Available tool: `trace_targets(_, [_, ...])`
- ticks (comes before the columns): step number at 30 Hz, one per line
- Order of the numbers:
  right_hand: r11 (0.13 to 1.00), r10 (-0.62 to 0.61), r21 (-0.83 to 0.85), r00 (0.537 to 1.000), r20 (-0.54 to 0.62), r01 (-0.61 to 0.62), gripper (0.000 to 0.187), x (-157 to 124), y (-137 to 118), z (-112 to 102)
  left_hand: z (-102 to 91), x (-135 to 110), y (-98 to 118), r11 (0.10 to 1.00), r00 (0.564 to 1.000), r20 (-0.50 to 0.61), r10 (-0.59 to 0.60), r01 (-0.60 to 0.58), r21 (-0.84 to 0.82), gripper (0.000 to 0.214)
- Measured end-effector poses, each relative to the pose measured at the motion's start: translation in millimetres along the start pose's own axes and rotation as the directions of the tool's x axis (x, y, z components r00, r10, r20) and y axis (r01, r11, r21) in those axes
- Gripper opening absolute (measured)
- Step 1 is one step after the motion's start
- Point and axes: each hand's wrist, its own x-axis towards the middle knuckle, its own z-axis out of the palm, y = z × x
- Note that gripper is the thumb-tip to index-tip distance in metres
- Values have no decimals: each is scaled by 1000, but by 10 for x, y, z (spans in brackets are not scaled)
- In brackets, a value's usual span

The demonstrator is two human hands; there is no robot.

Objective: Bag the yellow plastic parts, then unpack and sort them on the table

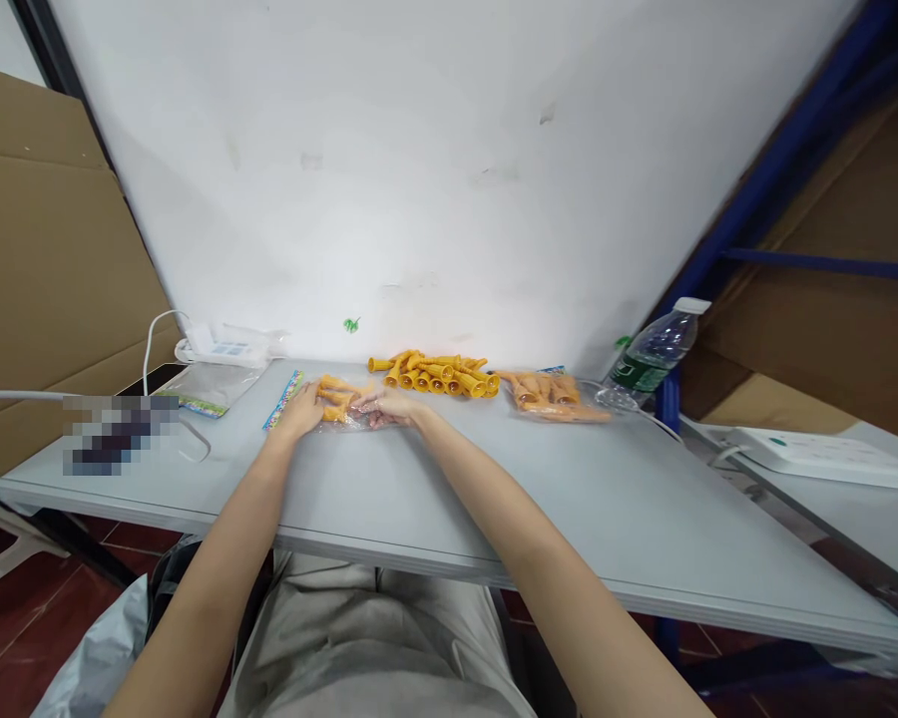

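A clear plastic bag (344, 426) with a colourful printed header lies on the grey table, holding several yellow trumpet-shaped plastic pieces (334, 397). At its left end, beside the header, my left hand (299, 410) grips the bag with bent fingers. My right hand (393, 406) is closed at the bag's other end, its fingertips on the film; whether a yellow piece is also between them cannot be made out. Just behind my right hand, a pile of loose yellow trumpet-shaped pieces (438, 375) rests against the white wall.
To the right lies another filled bag (558, 397), close to a plastic water bottle (659, 349) leaning by the blue frame. Flat clear bags (214, 386), a white power strip (228, 351) and cables occupy the left. A second power strip (830, 457) sits far right; cardboard (52, 269) stands left.
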Motion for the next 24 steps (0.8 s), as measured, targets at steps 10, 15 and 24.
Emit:
trace_targets(10, [1000, 3, -11, 1000, 7, -3, 30, -96, -70, 13, 23, -24, 7, 998, 999, -10, -53, 53, 20, 58])
trace_targets(15, [998, -42, 55, 998, -36, 44, 38, -74, -41, 57, 21, -18, 10, 998, 998, 0, -60, 60, 30, 58])
trace_targets(24, [987, -15, 133, 881, -472, 89, 13, 62, 16, 95, 20, -22, 38, 997, 998, -16, -62, 63, 38, 59])
